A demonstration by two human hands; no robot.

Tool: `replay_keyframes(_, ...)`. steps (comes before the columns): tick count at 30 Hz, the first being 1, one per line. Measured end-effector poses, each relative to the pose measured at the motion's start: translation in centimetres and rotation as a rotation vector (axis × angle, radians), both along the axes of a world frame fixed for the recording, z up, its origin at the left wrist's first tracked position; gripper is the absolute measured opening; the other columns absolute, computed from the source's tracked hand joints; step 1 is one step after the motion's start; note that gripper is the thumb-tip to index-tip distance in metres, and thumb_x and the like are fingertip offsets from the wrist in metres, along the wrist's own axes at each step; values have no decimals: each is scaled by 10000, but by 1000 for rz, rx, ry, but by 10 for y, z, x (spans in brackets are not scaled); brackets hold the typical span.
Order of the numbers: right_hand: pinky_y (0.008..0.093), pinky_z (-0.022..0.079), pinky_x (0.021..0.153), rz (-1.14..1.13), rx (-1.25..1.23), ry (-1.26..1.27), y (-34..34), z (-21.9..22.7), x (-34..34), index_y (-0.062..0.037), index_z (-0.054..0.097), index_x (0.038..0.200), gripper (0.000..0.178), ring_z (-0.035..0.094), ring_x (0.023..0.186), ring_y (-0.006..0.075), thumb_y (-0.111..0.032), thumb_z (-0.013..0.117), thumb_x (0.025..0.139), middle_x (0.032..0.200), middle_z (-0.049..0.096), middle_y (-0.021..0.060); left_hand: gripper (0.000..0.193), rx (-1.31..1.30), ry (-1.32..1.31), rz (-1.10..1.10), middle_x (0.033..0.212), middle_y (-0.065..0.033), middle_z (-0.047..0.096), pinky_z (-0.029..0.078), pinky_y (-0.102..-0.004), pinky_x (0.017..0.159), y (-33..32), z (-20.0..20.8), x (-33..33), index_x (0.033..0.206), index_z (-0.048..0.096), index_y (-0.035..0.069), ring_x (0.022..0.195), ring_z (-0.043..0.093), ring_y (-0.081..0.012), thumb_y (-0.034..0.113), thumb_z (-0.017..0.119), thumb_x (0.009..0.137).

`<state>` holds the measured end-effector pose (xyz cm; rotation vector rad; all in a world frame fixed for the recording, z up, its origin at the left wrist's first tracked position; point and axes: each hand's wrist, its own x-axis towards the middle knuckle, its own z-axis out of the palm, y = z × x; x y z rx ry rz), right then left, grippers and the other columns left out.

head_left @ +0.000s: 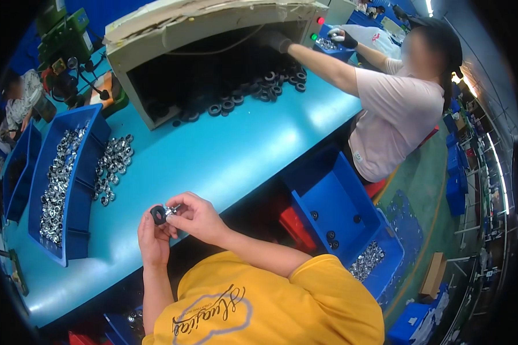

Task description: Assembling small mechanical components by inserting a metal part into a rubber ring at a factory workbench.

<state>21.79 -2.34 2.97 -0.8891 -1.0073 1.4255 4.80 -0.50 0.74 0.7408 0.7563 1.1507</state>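
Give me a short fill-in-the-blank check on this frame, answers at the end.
1. The left hand holds a ring whose colour is ____.
2. The right hand holds a small silver part made of ____.
3. The tray heaped with silver parts is coloured ____.
4. Beside the box opening, the upper light is red, the lower ____.

Missing words: black; metal; blue; green.

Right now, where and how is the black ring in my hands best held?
Probably hold the black ring by its outer rim, coming from the left with your left hand. Its edge is round, its hole faces up toward view, and your right hand and the metal piece crowd its right side.
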Motion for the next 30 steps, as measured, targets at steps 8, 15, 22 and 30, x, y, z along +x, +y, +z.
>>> replay_keyframes(8,317,585,703,68,-17,121,3,0,-10,-10,530,1204,326,715,803,199,34,675,916,922,682,140,413,6,-158,-58,986,-127,656,539,-349,662,1,-7,-17,1294,552,17,760,648,-228,358,479,1073)
replay_keyframes(15,272,577,728,-19,-4,-66,8,-6,-28,35,593,1144,326,668,834,126,25,756,862,1000,665,94,456,38,-186,-50,1046,-107,654,562,-339,704,2,-9,-26,1329,527,25,840,663,-200,400,430,1090)
replay_keyframes(22,251,546,681,-119,208,-400,14,1,-39,-17,674,1076,283,654,783,115,-11,798,821,1025,630,54,458,24,-192,-68,1044,-97,651,559,-332,699,3,-7,-28,1326,513,34,835,650,-175,419,438,1087)
replay_keyframes(30,259,531,682,-110,138,-334,14,-11,-36,-31,697,1072,275,622,796,116,-38,808,820,1009,636,55,458,35,-187,-46,1034,-93,637,561,-332,701,0,-5,-28,1323,509,38,827,637,-174,424,441,1085)
